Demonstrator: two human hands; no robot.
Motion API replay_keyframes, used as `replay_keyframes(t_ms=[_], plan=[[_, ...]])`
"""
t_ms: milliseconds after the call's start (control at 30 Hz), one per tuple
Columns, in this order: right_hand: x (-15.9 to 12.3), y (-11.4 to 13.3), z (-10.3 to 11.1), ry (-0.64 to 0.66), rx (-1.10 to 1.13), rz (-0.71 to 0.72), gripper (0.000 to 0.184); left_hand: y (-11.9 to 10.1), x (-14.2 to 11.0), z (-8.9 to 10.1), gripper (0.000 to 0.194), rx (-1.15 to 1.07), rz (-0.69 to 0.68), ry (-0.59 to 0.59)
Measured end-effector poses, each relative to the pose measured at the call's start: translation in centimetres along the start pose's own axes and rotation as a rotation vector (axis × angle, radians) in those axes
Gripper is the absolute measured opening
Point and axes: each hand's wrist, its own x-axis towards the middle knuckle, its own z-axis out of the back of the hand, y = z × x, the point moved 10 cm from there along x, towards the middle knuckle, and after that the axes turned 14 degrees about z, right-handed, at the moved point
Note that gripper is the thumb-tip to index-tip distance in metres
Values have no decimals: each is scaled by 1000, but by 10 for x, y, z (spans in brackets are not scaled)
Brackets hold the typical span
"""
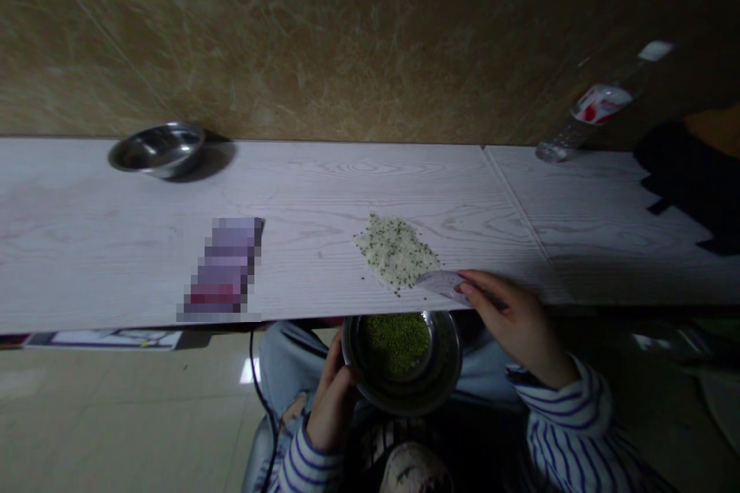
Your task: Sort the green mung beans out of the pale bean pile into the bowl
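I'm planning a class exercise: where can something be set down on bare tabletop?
Bare tabletop lies between the pixelated item and grain pile, and between pile and bottle. Crowded: the pile's front, where the right hand holds a flat piece near the bowl in the left hand.

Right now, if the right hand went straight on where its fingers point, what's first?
Likely the pile of rice and mung beans; the translucent purplish scraper in the right hand overlaps its edge in view, though actual contact is unclear.
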Motion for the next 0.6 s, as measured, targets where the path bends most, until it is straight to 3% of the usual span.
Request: replay_keyframes(t_ms=[600], plan=[[15, -1, -9, 74, 29, 25, 24, 0, -1, 1, 57, -29, -2, -7]])
